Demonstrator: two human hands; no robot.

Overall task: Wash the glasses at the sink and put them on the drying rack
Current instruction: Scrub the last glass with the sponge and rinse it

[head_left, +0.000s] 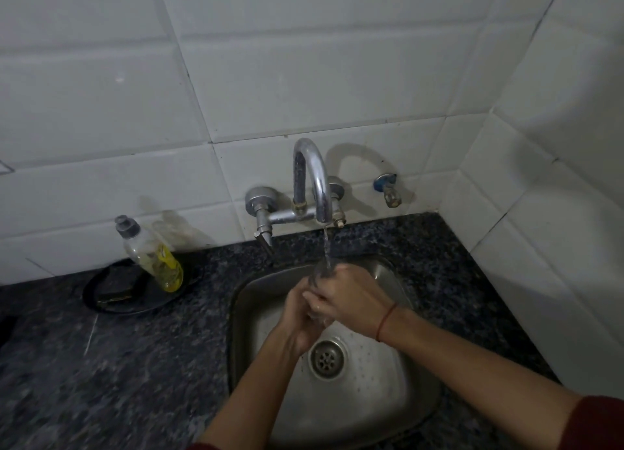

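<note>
Rinsing under the thin stream from the curved chrome tap (312,179), the left hand (302,309) and right hand (349,301) are wrapped together around a clear drinking glass (322,270), held over the square stainless-steel sink (418,395); only its wet upper part shows between the fingers. Both hands grasp it, the right overlapping the left. Slipping looks the main risk: wet glass, possibly soapy from the clear bottle of yellow dish liquid (153,255) on the speckled dark granite counter (101,365), could drop onto the steel and chip. Its rim also sits near the spout, so lifting carelessly might knock it. No drying rack is in view.
</note>
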